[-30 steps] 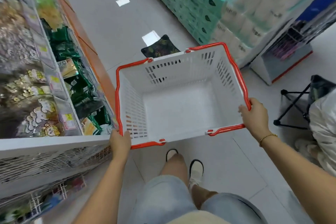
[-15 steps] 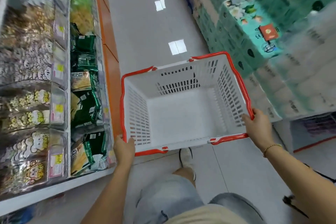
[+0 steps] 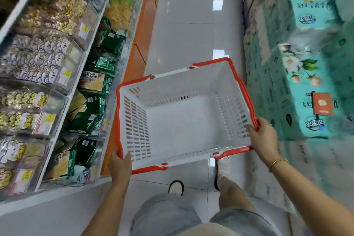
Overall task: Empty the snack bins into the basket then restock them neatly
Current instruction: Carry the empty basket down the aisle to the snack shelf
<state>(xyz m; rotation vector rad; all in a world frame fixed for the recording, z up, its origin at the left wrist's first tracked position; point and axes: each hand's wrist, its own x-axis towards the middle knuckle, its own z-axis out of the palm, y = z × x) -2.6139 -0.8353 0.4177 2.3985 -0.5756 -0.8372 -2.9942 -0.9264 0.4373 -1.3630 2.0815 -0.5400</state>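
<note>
A shelf (image 3: 57,193) of clear snack bins (image 3: 57,101) runs along the left of the aisle, just beside the basket (image 3: 183,126), with yellow price tags (image 3: 45,120) on the bin fronts. The nearer row of bins holds green snack packs (image 3: 90,109); the row behind it holds pale and golden wrapped snacks (image 3: 34,57), blurred further up. To the right stand stacked teal cartons (image 3: 306,82) printed with flowers, close to the basket's right rim. Between the two sides lies a glossy light grey tiled floor (image 3: 191,15) with bright ceiling lights reflected in it, and an orange plinth (image 3: 141,44) edges the foot of the shelf. The white basket with red handles is held out in front of the person, above the floor, and nothing lies in it. The left hand (image 3: 119,166) is curled around the near left corner of the rim, thumb inside, and the right hand (image 3: 263,138) is wrapped over the near right corner by the red handle, a gold bracelet (image 3: 277,162) on that wrist. Below the basket show grey shorts (image 3: 164,214) and a shoe (image 3: 175,188). Compared with half a second ago, the view has swung so the shelf fills more of the left, and the basket sits closer to the green packs; both hands grip the same corners.
</note>
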